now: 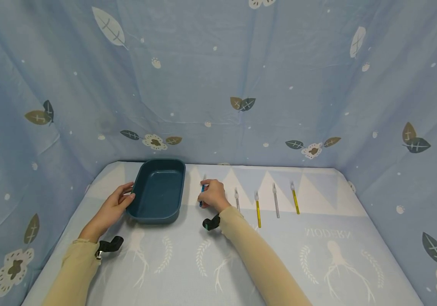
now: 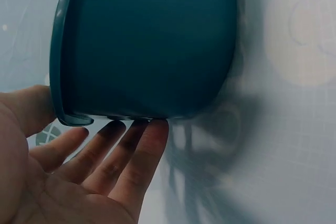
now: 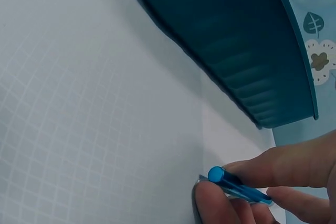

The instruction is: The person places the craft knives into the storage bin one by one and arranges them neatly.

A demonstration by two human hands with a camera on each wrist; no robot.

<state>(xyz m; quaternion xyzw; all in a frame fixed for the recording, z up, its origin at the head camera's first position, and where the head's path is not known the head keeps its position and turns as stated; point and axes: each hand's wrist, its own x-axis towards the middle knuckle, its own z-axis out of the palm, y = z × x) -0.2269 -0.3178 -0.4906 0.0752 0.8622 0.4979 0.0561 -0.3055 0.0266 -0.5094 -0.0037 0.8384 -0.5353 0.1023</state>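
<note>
My right hand [image 1: 213, 195] pinches a slim blue craft knife [image 3: 216, 174] between thumb and fingers, low over the table. In the head view the blue knife [image 1: 202, 189] stands just right of a dark teal plastic bin [image 1: 157, 220], apart from it. My left hand [image 1: 113, 208] is at the bin's left side. The left wrist view shows its fairly straight fingers [image 2: 142, 161] touching the bin's outer wall, with the thumb by the rim. Right of my right hand lie more capped craft knives, silver [image 1: 275, 202] and yellow [image 1: 258, 212], in a spaced row.
A pale patterned cloth [image 1: 279, 263] covers the table. Blue curtains [image 1: 218, 76] printed with leaves and flowers hang behind it and on both sides. A black wrist mount sits on each forearm. The bin's floor [image 1: 159, 195] shows no objects on it.
</note>
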